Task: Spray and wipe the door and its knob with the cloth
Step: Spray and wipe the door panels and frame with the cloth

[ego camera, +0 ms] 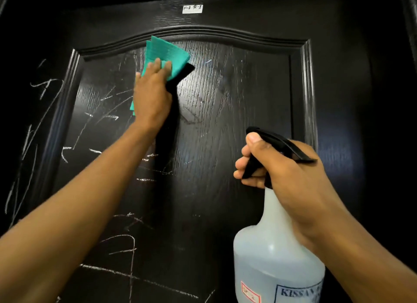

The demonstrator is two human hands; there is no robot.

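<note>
Head view: bottle near, cloth on door

Nearest, the right hand (291, 178) grips a spray bottle (277, 257); its label reads "KISSA…". Farther, the left hand (153, 90), fingers flat, presses a green cloth (164, 52) on the black door (225, 122), below a small unreadable sticker (192, 8).

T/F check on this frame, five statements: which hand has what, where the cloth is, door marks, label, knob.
1. The left hand presses a green cloth against the door. True.
2. The right hand is empty. False: it grips a spray bottle, fingers round the black trigger head.
3. The cloth sits near the bottom of the raised panel. False: it is at the top, just under the arched moulding.
4. White chalk-like scribbles mark the door left of and below the cloth. True.
5. The door knob is in view beside the bottle. False: no knob shows; only a small white label sits above the panel.
</note>
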